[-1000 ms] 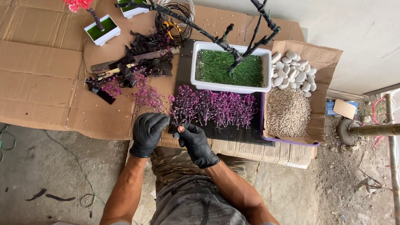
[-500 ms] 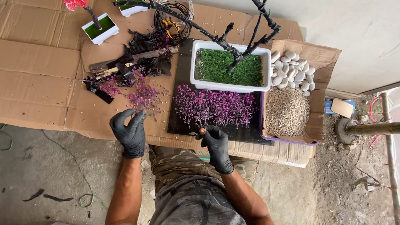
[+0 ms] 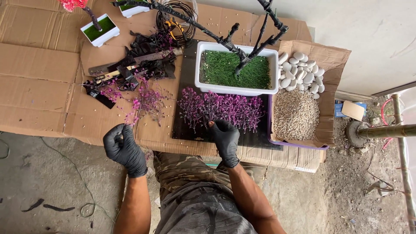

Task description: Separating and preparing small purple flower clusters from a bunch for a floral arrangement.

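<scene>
1. I am pinching a thin purple artificial flower sprig [image 3: 132, 118] in my black-gloved left hand [image 3: 125, 149]; my fingers are curling shut around its stem, and the sprig is sticking up over the near edge of the flattened brown cardboard sheet [image 3: 39, 86].
2. My black-gloved right hand [image 3: 224, 138] is lying on the near edge of the flat black board [image 3: 184, 93], its fingertips touching the row of purple artificial flower sprigs [image 3: 223, 108] spread there; the fingers are bent inward, but I cannot tell whether they are holding a stem.
3. Just beyond that row, a white rectangular plastic planter filled with green artificial grass [image 3: 236, 69] is sitting on the board, with a dark wrapped wire tree trunk [image 3: 242, 58] rising out of it.
4. To the right of the board, an open brown cardboard box [image 3: 331, 60] is holding smooth white pebbles [image 3: 301, 71] at its far end and fine beige gravel [image 3: 297, 115] nearer to me.
5. Left of the board, loose purple flower sprigs [image 3: 149, 102] are lying beside a heap of black tape scraps and tools [image 3: 134, 65].
6. At the cardboard's far edge, a coil of dark wire [image 3: 175, 17] and a small white square pot with green grass [image 3: 99, 29] are standing.
</scene>
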